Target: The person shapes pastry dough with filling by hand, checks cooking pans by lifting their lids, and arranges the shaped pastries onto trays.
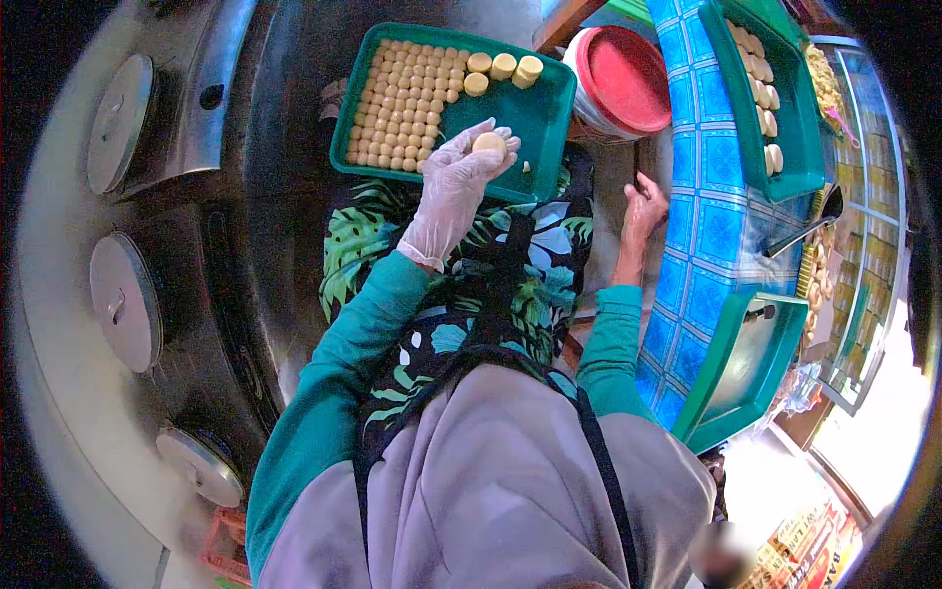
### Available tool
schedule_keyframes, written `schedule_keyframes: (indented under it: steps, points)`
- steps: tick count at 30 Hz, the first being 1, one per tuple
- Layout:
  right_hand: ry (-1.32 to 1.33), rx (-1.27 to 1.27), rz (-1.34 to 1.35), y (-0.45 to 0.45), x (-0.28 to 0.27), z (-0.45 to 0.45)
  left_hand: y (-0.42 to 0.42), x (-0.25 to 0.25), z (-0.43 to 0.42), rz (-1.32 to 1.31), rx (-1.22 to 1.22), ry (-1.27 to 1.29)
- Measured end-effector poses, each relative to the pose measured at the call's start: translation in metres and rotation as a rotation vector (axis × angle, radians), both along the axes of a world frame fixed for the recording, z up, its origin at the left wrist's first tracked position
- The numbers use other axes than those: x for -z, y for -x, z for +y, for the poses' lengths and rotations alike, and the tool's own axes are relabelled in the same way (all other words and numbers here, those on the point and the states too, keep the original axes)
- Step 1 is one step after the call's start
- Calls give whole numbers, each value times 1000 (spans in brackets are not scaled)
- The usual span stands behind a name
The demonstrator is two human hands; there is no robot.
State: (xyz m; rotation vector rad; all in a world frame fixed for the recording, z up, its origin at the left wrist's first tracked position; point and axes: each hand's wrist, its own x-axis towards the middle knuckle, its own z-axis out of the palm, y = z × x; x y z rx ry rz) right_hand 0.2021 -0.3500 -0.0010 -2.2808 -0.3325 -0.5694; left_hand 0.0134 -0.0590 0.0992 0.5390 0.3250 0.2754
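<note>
A blue checked tablecloth lies near the right hand.

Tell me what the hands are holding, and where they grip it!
The left hand holds a round dough piece, seemingly by its edge. The right hand holds nothing that I can see.

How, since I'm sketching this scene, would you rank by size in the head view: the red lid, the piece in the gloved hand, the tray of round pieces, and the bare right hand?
1. Tray of round pieces
2. Red lid
3. Bare right hand
4. Piece in the gloved left hand
</note>
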Motion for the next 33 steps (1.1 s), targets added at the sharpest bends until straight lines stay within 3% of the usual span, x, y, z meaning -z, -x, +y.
schedule_keyframes:
  steps: [1,2,5,6,9,10,12,13,15,16,19,23,24,26,28,29,33]
  points:
    - [-1,1,3,2,13,-10,0,1,-1,12,-4,-4]
    - [-128,41,171,6,23,-18,0,1,-1,22,-9,-9]
    - [-319,185,441,38,-8,-12,1,0,-1,59,-7,-2]
    - [-124,256,535,41,-7,-14,1,-1,-1,57,-8,-4]
    - [98,373,659,53,4,-19,2,-1,1,78,-6,24]
    - [121,186,263,59,19,-27,1,-1,2,69,-4,58]
    - [149,47,199,74,18,-33,0,-3,1,58,3,92]
    - [149,48,197,75,18,-33,0,-5,0,90,3,13]
    - [435,334,629,79,19,-34,1,-5,-1,122,4,-64]
    - [525,242,423,88,21,-34,0,-4,-1,114,-1,-62]
    - [436,85,361,104,24,-38,1,-7,0,81,-15,37]
    - [678,161,645,110,27,-45,1,1,2,2,-12,165]
    - [678,160,639,111,31,-46,0,4,2,-4,-13,165]
    - [659,35,334,121,34,-45,1,7,1,-40,-35,141]
    - [640,-15,443,116,26,-39,0,8,0,-45,-43,134]
    - [618,-63,558,115,13,-31,0,9,0,-45,-48,126]
    - [781,2,544,127,-79,36,0,6,0,-89,-41,161]
